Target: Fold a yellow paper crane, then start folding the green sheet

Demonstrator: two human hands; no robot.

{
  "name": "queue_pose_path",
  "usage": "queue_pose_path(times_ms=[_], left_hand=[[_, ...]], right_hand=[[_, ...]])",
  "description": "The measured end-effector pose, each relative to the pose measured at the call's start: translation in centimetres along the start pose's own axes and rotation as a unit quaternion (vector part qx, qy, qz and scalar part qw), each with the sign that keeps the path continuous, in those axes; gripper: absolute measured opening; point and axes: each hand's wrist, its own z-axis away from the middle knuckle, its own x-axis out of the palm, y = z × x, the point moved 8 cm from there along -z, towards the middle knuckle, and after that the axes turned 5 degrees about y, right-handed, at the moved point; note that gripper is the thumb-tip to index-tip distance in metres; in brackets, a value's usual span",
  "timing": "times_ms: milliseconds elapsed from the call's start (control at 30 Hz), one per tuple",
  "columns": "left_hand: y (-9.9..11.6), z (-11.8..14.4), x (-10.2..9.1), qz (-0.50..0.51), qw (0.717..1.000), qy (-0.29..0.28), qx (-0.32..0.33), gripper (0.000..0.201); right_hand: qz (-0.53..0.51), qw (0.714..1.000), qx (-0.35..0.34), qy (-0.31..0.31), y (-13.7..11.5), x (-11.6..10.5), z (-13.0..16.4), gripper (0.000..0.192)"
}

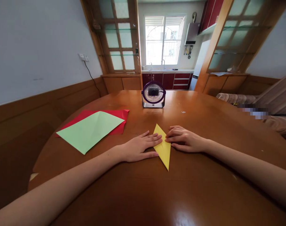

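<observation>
A round wooden table (204, 188) fills a dining room that opens onto a bright kitchen window (164, 40). At its middle, the fingers of both hands lie flat and nearly straight, pressing on a folded yellow paper (163, 150), a narrow kite shape with one point aimed away from the person and the other toward them. The left hand (139, 147) rests palm down, its fingertips on the paper's left edge, fingers slightly spread. The right hand (185, 139) meets it from the other side, fingers close together, tips touching the paper's right edge; the two sets of fingertips nearly meet over the fold. Neither hand grips anything; both simply hold the sheet down. Both forearms are bare and stretch back along the tabletop. To the left, well apart from the hands, a pale green sheet (89, 130) lies over a red sheet (119, 117). Beyond the paper, a small purple desk fan (153, 94) stands facing the person.
</observation>
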Motion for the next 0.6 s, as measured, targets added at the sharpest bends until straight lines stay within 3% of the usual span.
queue_pose_path(times_ms=[233,600], left_hand=[[0.0,0.0,0.0,-0.037,0.999,0.001,-0.011,0.06],[0.2,-0.2,0.0,-0.057,0.998,0.003,-0.02,0.059]], right_hand=[[0.028,0.998,-0.023,0.05,0.1,-1.3,0.8,0.024],[0.005,0.998,-0.001,0.064,0.2,-1.1,0.9,0.026]])
